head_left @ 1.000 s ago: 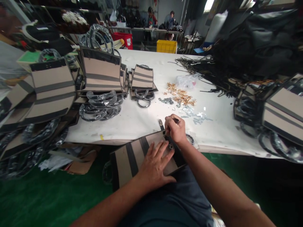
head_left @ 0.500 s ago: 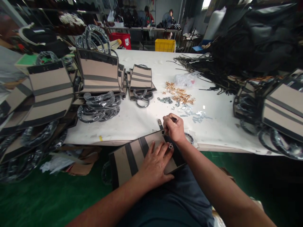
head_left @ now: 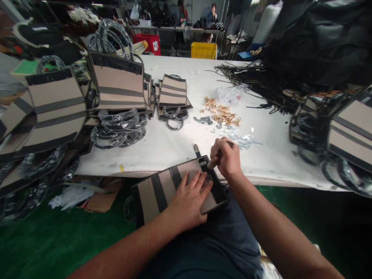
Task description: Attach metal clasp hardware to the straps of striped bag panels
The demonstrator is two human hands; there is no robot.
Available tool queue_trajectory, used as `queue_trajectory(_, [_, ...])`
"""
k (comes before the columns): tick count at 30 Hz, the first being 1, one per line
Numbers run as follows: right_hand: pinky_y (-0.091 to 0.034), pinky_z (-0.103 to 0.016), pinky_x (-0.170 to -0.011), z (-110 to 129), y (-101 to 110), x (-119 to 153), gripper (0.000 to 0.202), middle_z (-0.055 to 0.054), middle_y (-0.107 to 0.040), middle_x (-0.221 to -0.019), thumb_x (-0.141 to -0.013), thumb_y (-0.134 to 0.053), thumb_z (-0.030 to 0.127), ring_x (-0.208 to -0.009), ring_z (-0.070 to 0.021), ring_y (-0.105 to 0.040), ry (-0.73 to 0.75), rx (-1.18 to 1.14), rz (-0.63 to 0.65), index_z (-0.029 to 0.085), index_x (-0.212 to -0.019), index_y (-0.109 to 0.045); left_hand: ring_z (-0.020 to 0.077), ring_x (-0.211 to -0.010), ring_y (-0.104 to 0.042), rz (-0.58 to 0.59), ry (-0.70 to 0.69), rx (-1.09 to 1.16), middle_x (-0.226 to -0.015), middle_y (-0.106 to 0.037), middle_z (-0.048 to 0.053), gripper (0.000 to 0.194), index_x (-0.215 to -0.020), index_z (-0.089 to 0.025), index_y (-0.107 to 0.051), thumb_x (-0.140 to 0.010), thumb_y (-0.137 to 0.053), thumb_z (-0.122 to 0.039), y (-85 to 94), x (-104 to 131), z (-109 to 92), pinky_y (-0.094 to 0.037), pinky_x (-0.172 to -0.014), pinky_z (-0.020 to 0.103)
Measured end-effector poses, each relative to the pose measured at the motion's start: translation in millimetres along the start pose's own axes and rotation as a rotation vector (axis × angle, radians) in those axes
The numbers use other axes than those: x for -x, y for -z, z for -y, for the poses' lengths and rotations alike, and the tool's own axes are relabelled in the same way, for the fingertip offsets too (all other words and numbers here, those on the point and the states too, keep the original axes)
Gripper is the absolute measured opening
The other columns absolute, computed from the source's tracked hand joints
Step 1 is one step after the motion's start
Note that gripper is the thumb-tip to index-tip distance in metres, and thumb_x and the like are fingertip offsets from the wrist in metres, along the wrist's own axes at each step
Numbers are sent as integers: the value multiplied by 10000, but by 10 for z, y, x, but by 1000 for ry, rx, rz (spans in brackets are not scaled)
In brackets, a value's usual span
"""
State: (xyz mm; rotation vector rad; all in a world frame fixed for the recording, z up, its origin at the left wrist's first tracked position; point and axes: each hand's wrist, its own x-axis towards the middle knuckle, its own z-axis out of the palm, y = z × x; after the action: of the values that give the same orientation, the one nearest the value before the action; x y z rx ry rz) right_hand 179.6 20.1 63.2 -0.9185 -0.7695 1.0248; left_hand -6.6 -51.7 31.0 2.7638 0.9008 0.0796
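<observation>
An unfinished beige and black bag panel (head_left: pixel 148 193) rests tilted across my lap and against the table edge. My left hand (head_left: pixel 188 199) lies spread on it, fingertips beside a small metal plate (head_left: pixel 208 177) on the black strip. A second small metal plate (head_left: pixel 202 163) is near the panel's top corner. Just above that corner, my right hand (head_left: pixel 228 157) is closed round a dark-handled tool (head_left: pixel 231 143); its kind is hidden by the fingers. A black tab with a metal end (head_left: pixel 197 149) sticks out past the panel onto the table.
Gold-coloured fittings (head_left: pixel 225 116) and silver plates (head_left: pixel 247 140) lie loose on the white table (head_left: pixel 165 151). Stacked bag panels with plastic-wrapped handles (head_left: pixel 119 128) stand left, more panels (head_left: pixel 353 128) right. Black straps (head_left: pixel 261 91) are heaped at the back right. Two people are at a far table.
My right hand has moved right and lifted off the panel's corner with the tool, uncovering the small plate there. My left hand stays spread on the panel.
</observation>
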Motion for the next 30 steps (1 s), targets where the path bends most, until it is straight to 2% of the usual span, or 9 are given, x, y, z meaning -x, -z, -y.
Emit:
queue_trajectory(7, [-310,-224,-366,34,232,220,381,77,-429,-521,-864,-727,293,-373,-70,-372,-54,-150,-55,222,-619,-445,373,-1614,-197,8,-3,-7,-1730,-289,179,930,-1606,-186,-419,-823,-723,-585,29,-36,9,-45,-1313,609])
queue_trajectory(13, [-284,-223,-366,-55,336,217,360,88,-378,-527,-851,-691,317,-379,-66,-315,-105,-229,-162,222,-627,-425,371,-1613,-192,-11,-6,21,-1719,-318,153,908,-1609,-195,-414,-848,-692,-604,32,-50,20,-29,-1323,596])
queue_trajectory(19, [-273,-220,-369,-70,347,190,361,87,-358,-539,-838,-690,319,-392,-64,-295,-126,-267,-181,215,-625,-418,377,-1587,-250,-11,-14,36,-1640,-435,165,882,-1598,-182,-431,-868,-678,-611,21,-77,35,-13,-1327,593])
queue_trajectory(25, [-280,-216,-374,-96,347,175,387,91,-318,-554,-819,-685,336,-409,-62,-261,-135,-283,-250,220,-634,-365,420,-1574,-263,18,-53,21,-1655,-431,171,943,-1637,-183,-374,-866,-680,-630,4,-84,84,2,-1312,644])
queue_trajectory(30, [-276,-216,-377,-106,295,217,410,88,-325,-558,-872,-665,349,-405,-66,-272,-68,-223,-196,225,-644,-348,410,-1580,-252,10,-57,36,-1650,-436,176,942,-1623,-169,-397,-855,-690,-628,-25,-93,108,17,-1317,634])
